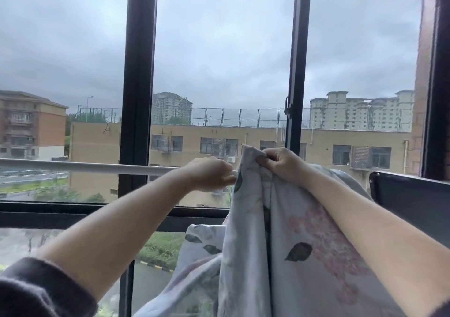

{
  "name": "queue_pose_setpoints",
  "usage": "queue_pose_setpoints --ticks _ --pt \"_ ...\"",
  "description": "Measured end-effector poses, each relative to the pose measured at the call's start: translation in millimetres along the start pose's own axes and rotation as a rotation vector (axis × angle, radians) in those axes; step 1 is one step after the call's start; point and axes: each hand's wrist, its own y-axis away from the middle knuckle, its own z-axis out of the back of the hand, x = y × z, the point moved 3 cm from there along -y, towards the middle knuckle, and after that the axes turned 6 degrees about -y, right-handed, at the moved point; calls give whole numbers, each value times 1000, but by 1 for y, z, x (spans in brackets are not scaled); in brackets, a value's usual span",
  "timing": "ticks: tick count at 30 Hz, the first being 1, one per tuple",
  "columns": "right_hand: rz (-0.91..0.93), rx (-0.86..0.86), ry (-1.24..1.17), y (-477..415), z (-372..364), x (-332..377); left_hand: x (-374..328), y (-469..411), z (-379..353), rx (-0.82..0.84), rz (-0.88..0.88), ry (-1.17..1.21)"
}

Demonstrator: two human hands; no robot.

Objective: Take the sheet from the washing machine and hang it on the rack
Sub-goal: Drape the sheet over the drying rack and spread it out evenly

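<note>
A pale sheet [287, 231] printed with pink flowers and dark leaves hangs in folds at the lower right, its top edge raised beside the white rack bar [97, 167]. That bar runs level across the window from the left edge to the sheet. My right hand [280, 163] pinches the sheet's top edge just above the bar. My left hand [214, 174] is at the bar beside the sheet, fingers curled at the sheet's left edge. The bar's right part is hidden behind the fabric.
Dark window frames [138, 85] stand straight behind the bar, with a horizontal sill rail [60, 215] below. A dark flat object [411, 195] sits at the right, behind the sheet. Buildings and grey sky lie outside.
</note>
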Motion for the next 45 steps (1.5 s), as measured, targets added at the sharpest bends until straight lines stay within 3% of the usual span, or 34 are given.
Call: queue_pose_setpoints --ticks 3,6,8,11,14,16,18,21,27,33,35,38,40,42,43,45 --pt "-50 37 370 20 7 5 -11 5 -8 -297 1 -175" --pt "-181 42 733 45 28 -3 -10 11 -11 -431 -28 -120" --pt "-349 22 732 61 46 -8 -14 13 -8 -491 -11 21" --pt "-517 13 602 82 63 -13 -32 9 -4 -455 82 273" --pt "-731 -6 387 101 78 -21 -54 1 0 -345 188 249" --pt "-831 -46 340 113 80 -25 -67 -5 3 -360 236 265" --pt "-760 -139 483 115 73 -28 -74 -8 5 -454 265 308" --pt "-500 -304 626 112 63 -18 -81 -12 5 -560 267 341" --pt "-417 -508 252 78 95 -6 -61 -27 16 -677 292 527" --pt "-248 -709 171 -15 136 13 -18 -76 72 -884 416 606" --pt "-293 -631 195 -27 124 -4 -9 -88 61 -754 484 585" --pt "-505 -260 91 -14 78 -48 -7 -92 2 -180 630 420" --pt "-631 -9 -123 10 58 -60 -6 -85 -21 63 660 399" --pt "-619 116 -553 25 51 -60 -4 -82 -20 110 674 486" --pt "-611 86 -703 29 53 -58 -6 -81 -18 115 681 518" --pt "-656 -70 -615 31 61 -62 -10 -76 -11 68 717 427"
